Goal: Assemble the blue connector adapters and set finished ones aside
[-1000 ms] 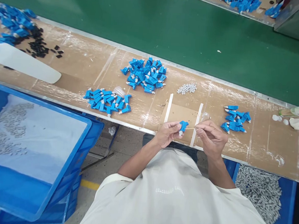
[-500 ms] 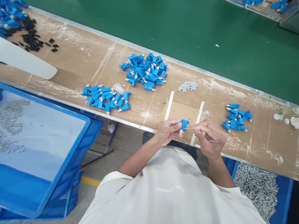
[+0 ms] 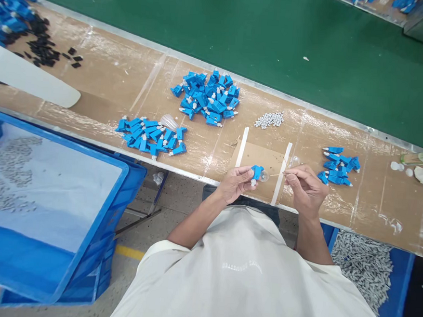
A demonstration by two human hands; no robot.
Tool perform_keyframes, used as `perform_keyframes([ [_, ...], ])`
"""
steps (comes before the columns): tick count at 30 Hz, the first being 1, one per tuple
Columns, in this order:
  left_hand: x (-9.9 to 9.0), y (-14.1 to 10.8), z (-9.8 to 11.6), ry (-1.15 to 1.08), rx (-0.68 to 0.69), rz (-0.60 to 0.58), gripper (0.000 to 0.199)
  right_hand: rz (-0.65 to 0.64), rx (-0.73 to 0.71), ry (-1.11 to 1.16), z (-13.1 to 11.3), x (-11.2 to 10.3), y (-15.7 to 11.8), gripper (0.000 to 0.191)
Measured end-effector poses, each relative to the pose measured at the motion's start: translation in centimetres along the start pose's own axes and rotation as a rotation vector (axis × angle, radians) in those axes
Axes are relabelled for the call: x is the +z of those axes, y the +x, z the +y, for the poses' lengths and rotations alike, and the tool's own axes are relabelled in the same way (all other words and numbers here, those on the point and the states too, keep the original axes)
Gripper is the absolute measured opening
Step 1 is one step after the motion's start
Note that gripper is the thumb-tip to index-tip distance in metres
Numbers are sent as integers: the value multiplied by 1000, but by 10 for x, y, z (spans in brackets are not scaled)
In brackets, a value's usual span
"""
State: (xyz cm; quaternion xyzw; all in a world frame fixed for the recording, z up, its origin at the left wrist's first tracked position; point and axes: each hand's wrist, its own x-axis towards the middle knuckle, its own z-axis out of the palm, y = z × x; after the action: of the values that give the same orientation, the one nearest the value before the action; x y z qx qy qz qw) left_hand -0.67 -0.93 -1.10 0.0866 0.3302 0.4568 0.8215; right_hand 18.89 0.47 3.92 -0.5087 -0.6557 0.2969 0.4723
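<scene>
My left hand (image 3: 236, 183) pinches a blue plastic part (image 3: 257, 173) with a whitish end pointing down, over a cardboard pad (image 3: 260, 157) held by white tape strips. Just right of the part is a small clear round dish (image 3: 264, 175). Between the fingertips of my right hand (image 3: 306, 187) is a thin wooden stick (image 3: 276, 175), its tip pointing left toward the dish and apart from the blue part. Small white pieces (image 3: 269, 120) lie in a pile behind the pad.
Blue parts lie in piles at the back (image 3: 208, 98), left (image 3: 151, 136) and right (image 3: 339, 166). A white curved panel (image 3: 32, 76) crosses the far left near black pieces (image 3: 43, 48). A bottle (image 3: 421, 157) lies far right. Blue bins (image 3: 123, 171) stand below the front edge.
My right hand and the stick have moved right, away from the blue part. The clear dish now shows beside the part, which has shifted slightly left and up in view.
</scene>
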Motion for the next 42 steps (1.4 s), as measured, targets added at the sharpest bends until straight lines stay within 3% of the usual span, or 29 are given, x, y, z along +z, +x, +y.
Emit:
perform_keyframes([
  [5, -13, 3, 6, -44, 32, 92, 38, -154, 83, -109, 29, 9, -5, 24],
  [9, -17, 5, 8, -66, 36, 111, 36, -156, 122, -152, 45, 13, 1, 27],
  [14, -22, 11, 8, -70, 18, 116, 38, -82, 145, -230, 70, 15, 46, 28],
  [18, -25, 14, 9, -59, 20, 43, 45, -130, 71, -338, 95, 37, 93, 24],
  [22, -26, 14, 8, -46, 32, -1, 51, -216, -43, -431, 108, 60, 118, 19],
  [30, -27, 17, 6, -58, 13, -9, 48, -393, -114, -650, 107, 62, 133, 28],
  [37, -30, 19, 4, -51, 1, -31, 48, -700, -111, -1001, 75, 65, 143, 27],
  [42, -27, 18, 7, -77, -9, 8, 38, -650, 13, -710, 59, 57, 147, 14],
])
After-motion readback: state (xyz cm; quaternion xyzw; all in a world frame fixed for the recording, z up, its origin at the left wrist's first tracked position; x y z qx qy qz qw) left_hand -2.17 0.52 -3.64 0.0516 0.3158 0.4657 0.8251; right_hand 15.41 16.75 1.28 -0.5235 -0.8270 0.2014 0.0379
